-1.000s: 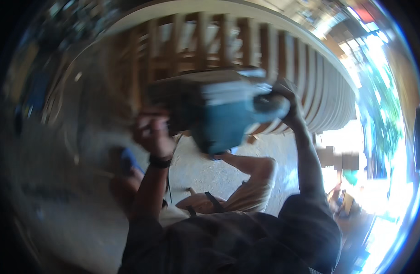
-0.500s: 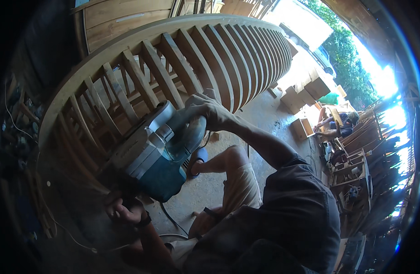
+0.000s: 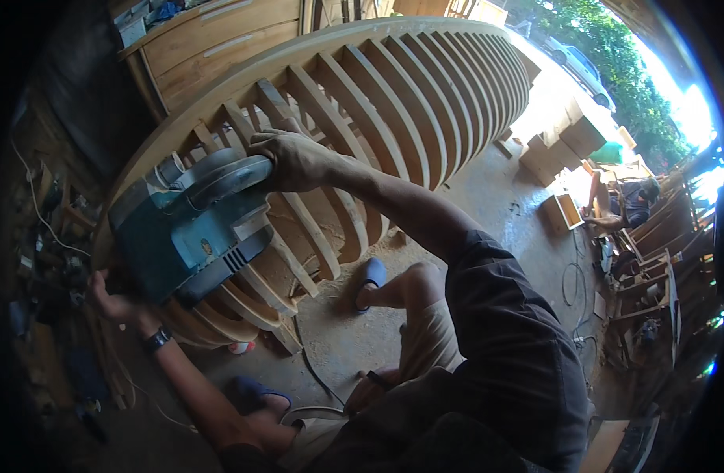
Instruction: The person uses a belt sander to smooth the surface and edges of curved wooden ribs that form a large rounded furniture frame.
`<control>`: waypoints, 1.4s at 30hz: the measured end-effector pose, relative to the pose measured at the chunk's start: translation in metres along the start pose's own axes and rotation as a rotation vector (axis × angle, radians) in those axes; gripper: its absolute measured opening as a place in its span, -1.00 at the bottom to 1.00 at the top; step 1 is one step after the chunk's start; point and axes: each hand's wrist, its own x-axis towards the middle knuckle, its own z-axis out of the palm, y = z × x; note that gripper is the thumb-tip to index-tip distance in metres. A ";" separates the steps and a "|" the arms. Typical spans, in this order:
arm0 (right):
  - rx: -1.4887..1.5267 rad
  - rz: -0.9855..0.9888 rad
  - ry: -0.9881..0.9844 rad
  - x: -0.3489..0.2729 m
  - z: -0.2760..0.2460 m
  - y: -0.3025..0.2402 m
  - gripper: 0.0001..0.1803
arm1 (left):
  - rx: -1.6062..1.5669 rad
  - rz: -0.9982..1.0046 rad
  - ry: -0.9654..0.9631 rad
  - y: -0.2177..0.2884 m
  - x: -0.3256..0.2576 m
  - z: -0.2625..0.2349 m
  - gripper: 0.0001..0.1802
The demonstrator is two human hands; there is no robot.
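A teal belt sander (image 3: pixel 193 229) with a looped handle rests at the near left end of a long, curved wooden frame (image 3: pixel 393 118) of many parallel slats. My right hand (image 3: pixel 299 162) is wrapped round the rear end of that handle, the arm stretched across the slats. My left hand (image 3: pixel 122 303), a dark watch on its wrist, is at the sander's front end low on the left; its fingers are partly in shadow and seem to hold the tool's front. The underside of the sander is hidden.
Wooden drawers (image 3: pixel 228 55) stand behind the frame. A dark cable (image 3: pixel 315 370) trails over the dusty floor (image 3: pixel 480 236) near my slippered feet. Another person (image 3: pixel 634 205) works at the right beside wooden boxes (image 3: pixel 563 213) and a cluttered wooden rack (image 3: pixel 646 299).
The belt sander has moved left and turned, showing its vented side. Both hands have moved left with it. My view has shifted, uncovering the lower slat ends and another slipper.
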 end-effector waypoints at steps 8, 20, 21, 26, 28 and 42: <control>0.166 -0.042 -0.177 -0.035 0.000 -0.042 -0.41 | 0.037 0.324 -0.041 0.041 -0.094 -0.036 -0.67; 0.033 -0.079 -0.217 -0.055 -0.001 -0.026 -0.56 | 0.051 0.160 -0.091 0.045 -0.113 -0.031 -0.71; 0.024 -0.065 -0.142 -0.042 -0.003 -0.019 -0.57 | -0.051 0.119 -0.125 0.045 -0.090 -0.011 -0.73; -0.094 0.086 0.060 0.038 0.004 -0.014 -0.67 | 0.061 0.060 -0.009 0.053 0.002 0.041 -0.78; -0.115 0.061 0.162 0.047 0.009 -0.012 -0.69 | 0.061 0.065 0.081 0.051 0.012 0.048 -0.74; -0.108 0.059 0.384 -0.086 0.055 -0.054 -0.81 | 0.143 0.254 -0.003 0.059 -0.134 -0.036 -0.71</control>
